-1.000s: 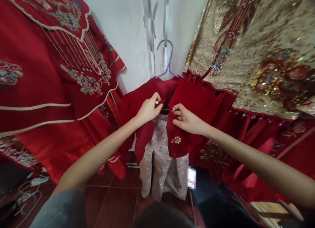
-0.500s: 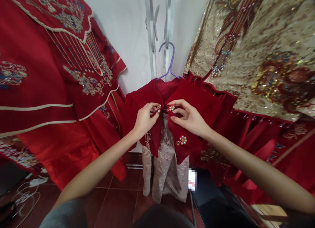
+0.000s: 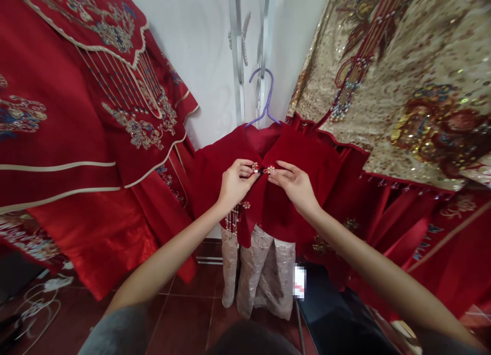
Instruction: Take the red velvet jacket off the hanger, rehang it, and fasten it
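pinching the left clasp (image 3: 255, 167) in my left hand (image 3: 235, 186) and the right clasp (image 3: 270, 169) in my right hand (image 3: 296, 189), i hold the edges of the red jacket (image 3: 310, 153) close; the far purple hanger (image 3: 269, 96) probably bears its weight.

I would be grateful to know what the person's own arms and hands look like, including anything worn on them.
The left hand and right hand are bare: no glove, ring, watch or bracelet shows. The left forearm and right forearm are uncovered too. A plain grey left sleeve shows; the right sleeve looks darker, too dim for detail.
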The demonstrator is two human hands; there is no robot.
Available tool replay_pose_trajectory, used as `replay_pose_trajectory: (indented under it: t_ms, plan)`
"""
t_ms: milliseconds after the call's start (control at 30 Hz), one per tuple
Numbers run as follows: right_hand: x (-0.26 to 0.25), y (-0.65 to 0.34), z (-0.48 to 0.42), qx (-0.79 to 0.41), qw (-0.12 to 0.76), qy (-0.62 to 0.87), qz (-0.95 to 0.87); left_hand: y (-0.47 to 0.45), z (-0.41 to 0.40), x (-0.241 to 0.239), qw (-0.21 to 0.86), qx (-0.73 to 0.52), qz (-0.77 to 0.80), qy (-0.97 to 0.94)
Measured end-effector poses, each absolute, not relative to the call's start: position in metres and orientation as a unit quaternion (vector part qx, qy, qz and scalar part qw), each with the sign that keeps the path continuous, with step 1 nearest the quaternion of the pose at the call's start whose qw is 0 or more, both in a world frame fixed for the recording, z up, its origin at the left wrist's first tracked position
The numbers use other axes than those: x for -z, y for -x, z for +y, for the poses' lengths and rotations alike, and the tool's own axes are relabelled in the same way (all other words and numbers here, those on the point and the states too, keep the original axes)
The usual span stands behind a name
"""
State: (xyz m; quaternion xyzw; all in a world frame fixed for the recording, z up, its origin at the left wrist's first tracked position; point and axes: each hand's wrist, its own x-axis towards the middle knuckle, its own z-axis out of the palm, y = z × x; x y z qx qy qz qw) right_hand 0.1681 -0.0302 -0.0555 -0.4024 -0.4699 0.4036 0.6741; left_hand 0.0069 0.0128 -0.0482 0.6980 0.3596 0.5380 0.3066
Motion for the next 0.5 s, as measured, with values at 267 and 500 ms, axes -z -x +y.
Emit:
replay_pose_trajectory:
  t_ms: [267, 500]
  plan:
    - [0.04, -0.181, -0.03, -0.447, 0.628, 0.405, -0.491, -0.014, 0.018, 0.047, 0.302, -0.556, 0.35, -0.691]
    - [0.048, -0.174, -0.02, -0.406, 0.643, 0.404, -0.508, -0.018, 0.019, 0.046, 0.265, -0.544, 0.348, -0.717]
